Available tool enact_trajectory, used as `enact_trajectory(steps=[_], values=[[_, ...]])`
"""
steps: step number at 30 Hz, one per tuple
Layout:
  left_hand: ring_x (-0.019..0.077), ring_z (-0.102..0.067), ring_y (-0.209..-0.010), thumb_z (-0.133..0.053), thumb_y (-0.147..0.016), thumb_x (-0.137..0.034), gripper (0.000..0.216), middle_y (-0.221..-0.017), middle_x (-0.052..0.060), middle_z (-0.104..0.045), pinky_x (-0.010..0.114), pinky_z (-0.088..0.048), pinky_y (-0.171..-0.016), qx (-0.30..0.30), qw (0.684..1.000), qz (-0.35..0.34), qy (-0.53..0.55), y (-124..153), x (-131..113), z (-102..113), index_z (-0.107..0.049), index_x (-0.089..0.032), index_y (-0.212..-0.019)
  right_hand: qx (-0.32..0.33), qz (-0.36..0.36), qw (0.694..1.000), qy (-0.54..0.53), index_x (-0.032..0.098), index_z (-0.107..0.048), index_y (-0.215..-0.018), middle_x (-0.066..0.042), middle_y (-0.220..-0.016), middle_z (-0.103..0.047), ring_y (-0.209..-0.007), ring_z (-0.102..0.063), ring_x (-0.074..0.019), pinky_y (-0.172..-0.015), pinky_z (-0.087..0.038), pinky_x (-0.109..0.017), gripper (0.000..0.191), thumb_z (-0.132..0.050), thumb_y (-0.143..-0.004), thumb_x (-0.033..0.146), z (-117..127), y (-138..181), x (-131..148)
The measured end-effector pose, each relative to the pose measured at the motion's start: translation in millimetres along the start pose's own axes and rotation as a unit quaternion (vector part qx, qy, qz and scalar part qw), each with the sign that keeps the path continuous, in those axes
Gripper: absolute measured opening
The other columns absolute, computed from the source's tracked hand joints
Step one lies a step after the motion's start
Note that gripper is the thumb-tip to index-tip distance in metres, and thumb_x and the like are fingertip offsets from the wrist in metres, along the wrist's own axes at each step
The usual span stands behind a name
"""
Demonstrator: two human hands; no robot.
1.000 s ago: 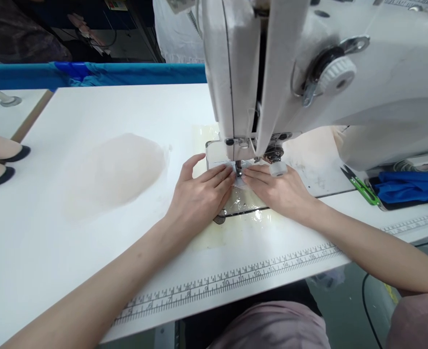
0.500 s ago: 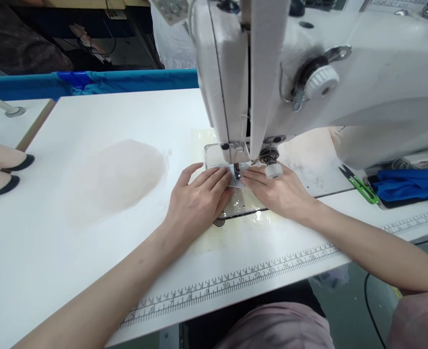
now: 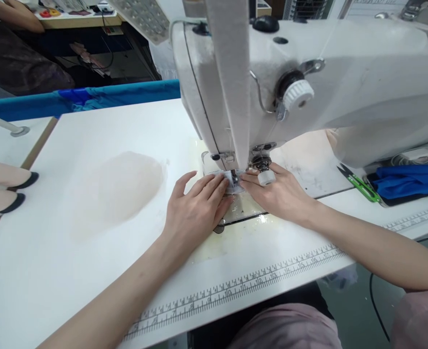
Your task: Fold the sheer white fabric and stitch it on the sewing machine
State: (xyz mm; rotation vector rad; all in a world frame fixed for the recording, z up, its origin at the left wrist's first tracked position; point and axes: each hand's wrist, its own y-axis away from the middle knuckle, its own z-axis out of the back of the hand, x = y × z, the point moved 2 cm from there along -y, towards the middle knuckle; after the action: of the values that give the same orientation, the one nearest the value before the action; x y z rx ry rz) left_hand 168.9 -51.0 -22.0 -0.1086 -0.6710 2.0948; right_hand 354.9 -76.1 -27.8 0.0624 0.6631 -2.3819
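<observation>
A white sewing machine (image 3: 308, 87) stands over the table, its needle and presser foot (image 3: 235, 178) down on a small pale fabric piece (image 3: 232, 186). My left hand (image 3: 195, 208) lies flat with fingers stretched out, its tips pressing the piece from the left of the foot. My right hand (image 3: 277, 191) lies flat on the right side, fingertips on the same piece beside the needle. Part of the piece is hidden under the foot and my fingers.
A sheer beige fabric pile (image 3: 115, 191) lies on the white table (image 3: 72, 271) to the left. Green thread snips (image 3: 359, 186) and blue cloth (image 3: 410, 179) sit at the right. A printed ruler (image 3: 243, 286) runs along the front edge. Pale shapes with black tips (image 3: 7, 189) rest at far left.
The view has shifted down and left relative to the machine. Both hands stay at the presser foot, fingertips a little closer in on the small piece.
</observation>
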Motion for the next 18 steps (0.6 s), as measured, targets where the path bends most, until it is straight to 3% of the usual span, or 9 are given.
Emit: enact_trajectory(steps=[12,14,18], values=[[0.0230,-0.065,-0.103,-0.055,-0.091,-0.026,0.027,-0.112,0.010,-0.070,0.044,-0.037,-0.101,0.000,1.000,0.002,-0.010,-0.6,-0.3,0.6,-0.061,-0.012,-0.113,-0.019,-0.006,1.000,-0.002,0.015,-0.069,-0.088,-0.004,-0.095,-0.074,-0.098,-0.062,-0.0167,-0.098,-0.042,-0.037,0.026,-0.045,-0.086,0.005,-0.6,1.4,0.1],[0.0226,-0.068,-0.093,-0.057,-0.090,-0.028,0.025,-0.104,0.009,-0.072,0.043,-0.041,-0.095,-0.007,0.999,-0.003,-0.031,-0.9,-1.3,3.7,-0.063,-0.012,-0.108,-0.030,-0.010,0.999,-0.009,0.015,-0.070,-0.090,-0.005,-0.095,-0.074,-0.097,-0.062,-0.0175,-0.098,-0.043,-0.038,0.027,-0.045,-0.085,0.005,2.2,1.1,0.2],[0.0142,-0.058,-0.050,-0.059,-0.088,-0.027,0.015,-0.061,-0.002,-0.065,0.036,-0.043,-0.068,-0.027,0.999,-0.014,-0.028,0.6,-2.5,12.3,-0.064,-0.016,-0.079,-0.048,-0.023,0.998,-0.040,0.013,-0.069,-0.096,-0.007,-0.090,-0.074,-0.095,-0.061,-0.0198,-0.095,-0.043,-0.040,0.031,-0.043,-0.083,0.002,11.0,0.6,2.3]])
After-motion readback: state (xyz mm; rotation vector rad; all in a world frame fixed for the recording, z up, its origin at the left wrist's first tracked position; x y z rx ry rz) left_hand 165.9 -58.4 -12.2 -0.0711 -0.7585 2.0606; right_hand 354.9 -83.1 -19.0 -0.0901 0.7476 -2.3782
